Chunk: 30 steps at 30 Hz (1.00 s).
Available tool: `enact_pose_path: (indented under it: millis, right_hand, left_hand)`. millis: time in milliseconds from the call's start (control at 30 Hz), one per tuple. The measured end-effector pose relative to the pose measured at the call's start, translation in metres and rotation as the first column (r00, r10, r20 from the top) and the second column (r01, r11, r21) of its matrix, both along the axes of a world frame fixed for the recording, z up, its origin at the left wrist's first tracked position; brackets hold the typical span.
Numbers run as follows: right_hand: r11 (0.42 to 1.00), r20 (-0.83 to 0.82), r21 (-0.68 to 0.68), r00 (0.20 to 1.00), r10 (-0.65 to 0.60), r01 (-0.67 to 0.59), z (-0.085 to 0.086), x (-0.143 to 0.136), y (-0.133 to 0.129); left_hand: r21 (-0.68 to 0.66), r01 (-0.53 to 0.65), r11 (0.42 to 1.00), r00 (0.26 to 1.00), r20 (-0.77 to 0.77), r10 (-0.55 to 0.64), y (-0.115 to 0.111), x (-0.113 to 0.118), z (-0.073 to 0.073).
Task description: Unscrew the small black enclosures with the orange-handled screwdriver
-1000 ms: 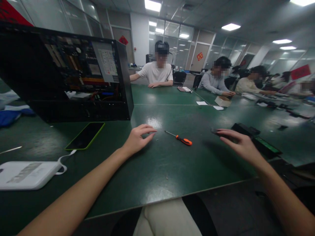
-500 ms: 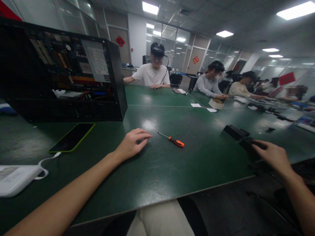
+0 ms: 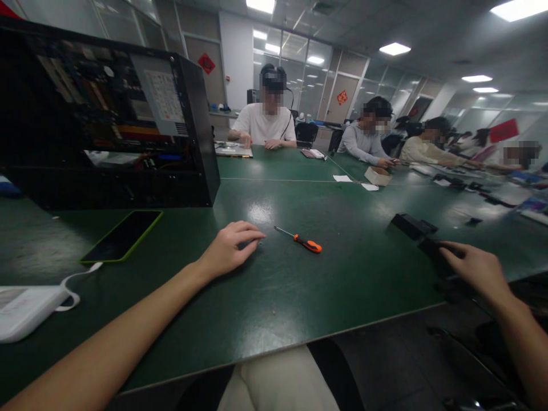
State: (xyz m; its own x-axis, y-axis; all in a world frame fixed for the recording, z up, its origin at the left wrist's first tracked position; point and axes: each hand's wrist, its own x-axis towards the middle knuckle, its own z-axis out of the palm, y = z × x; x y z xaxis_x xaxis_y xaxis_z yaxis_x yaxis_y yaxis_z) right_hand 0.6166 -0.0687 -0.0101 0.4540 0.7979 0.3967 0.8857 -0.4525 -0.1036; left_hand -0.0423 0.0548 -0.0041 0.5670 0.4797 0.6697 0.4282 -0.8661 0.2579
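Observation:
My left hand lies on the green table, fingers stretched out and slightly apart, holding nothing. Just right of its fingertips is a screwdriver with an orange and black handle, its metal shaft pointing up and left. At the right, my right hand has its thumb and fingers on the near end of a black, blocky object resting near the table edge. What kind of object it is I cannot make out, and part of the fingers is hidden.
An open black computer case stands at the left, its inner parts showing. In front lie a phone with a green rim and a white device joined by a cable. Across the table sits a person; a small box stands farther right.
Across the table, the person's arm has come out from behind the computer case, and a flat item now shows under that hand. My own hands have hardly moved; the view has shifted slightly.

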Motion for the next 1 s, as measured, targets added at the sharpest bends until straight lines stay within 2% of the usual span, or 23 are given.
enact_pose_path:
  millis: [533,767,1000]
  right_hand:
    - [0.991,0.186,-0.004,0.974,0.131,-0.133,-0.013,-0.023,-0.004]
    - [0.988,0.173,0.06,0.976,0.129,-0.141,-0.023,-0.031,-0.006]
    - [0.985,0.101,0.068,0.983,0.152,-0.159,-0.022,-0.036,-0.003]
  left_hand:
    - [0.012,0.046,0.999,0.997,-0.065,-0.045,-0.004,0.003,0.003]
    - [-0.023,0.021,1.0,0.999,-0.041,-0.022,-0.003,0.001,0.003]
    - [-0.019,0.031,0.999,0.999,-0.025,-0.032,-0.003,0.001,0.003]
